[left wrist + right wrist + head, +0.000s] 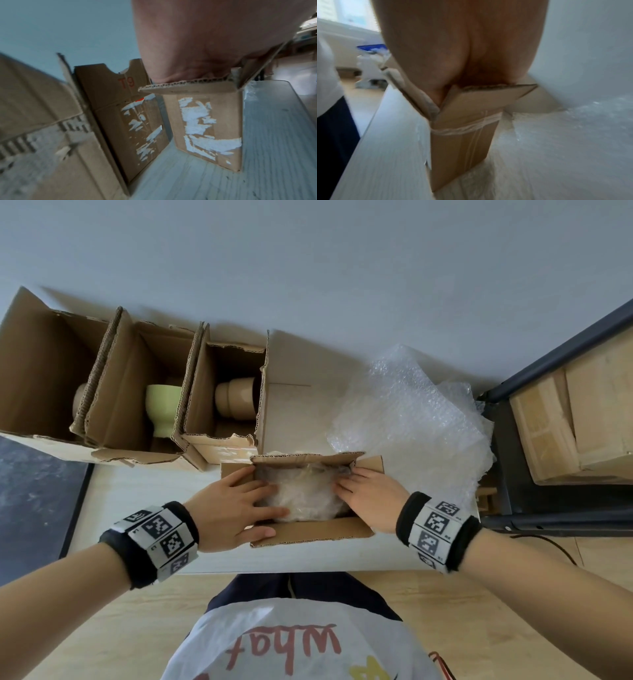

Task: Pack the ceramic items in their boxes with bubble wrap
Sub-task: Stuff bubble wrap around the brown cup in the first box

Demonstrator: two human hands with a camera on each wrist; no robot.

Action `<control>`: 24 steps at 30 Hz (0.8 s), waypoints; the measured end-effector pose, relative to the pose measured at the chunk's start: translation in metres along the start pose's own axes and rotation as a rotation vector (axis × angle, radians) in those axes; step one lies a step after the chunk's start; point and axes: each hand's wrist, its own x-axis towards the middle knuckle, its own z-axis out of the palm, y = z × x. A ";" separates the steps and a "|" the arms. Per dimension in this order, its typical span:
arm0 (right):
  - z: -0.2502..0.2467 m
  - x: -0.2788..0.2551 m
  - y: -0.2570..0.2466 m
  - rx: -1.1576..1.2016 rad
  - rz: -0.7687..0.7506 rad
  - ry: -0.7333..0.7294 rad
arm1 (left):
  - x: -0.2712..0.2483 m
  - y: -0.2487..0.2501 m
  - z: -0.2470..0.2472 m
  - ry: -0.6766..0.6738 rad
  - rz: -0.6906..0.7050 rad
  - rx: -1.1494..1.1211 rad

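A small open cardboard box (308,533) stands on the white table (137,508) in front of me. Inside it lies a bundle wrapped in bubble wrap (305,494). My left hand (260,501) lies across the bundle's left side with straight fingers, thumb along the near flap. My right hand (346,487) presses the bundle's right side with extended fingers. The wrist views show only the left palm (197,47) and right palm (462,47) reaching down into the box (205,121) (462,135); the fingers are hidden inside. Loose bubble wrap sheets (411,419) (556,148) lie to the right.
Three open boxes line the back left, holding a beige ceramic piece (236,397), a green cup (164,409) and a partly hidden beige item (80,402). A dark rack with wooden crates (565,422) stands at the right. The table's near edge runs just below my wrists.
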 end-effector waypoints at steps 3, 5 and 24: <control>-0.003 -0.011 0.009 0.239 -0.006 0.129 | -0.005 0.000 0.007 -0.032 -0.005 -0.116; -0.002 -0.017 0.009 0.228 -0.064 0.090 | -0.006 -0.001 0.006 -0.023 -0.022 -0.141; -0.003 -0.030 0.009 0.377 -0.043 0.198 | -0.018 -0.002 0.010 0.103 -0.087 -0.154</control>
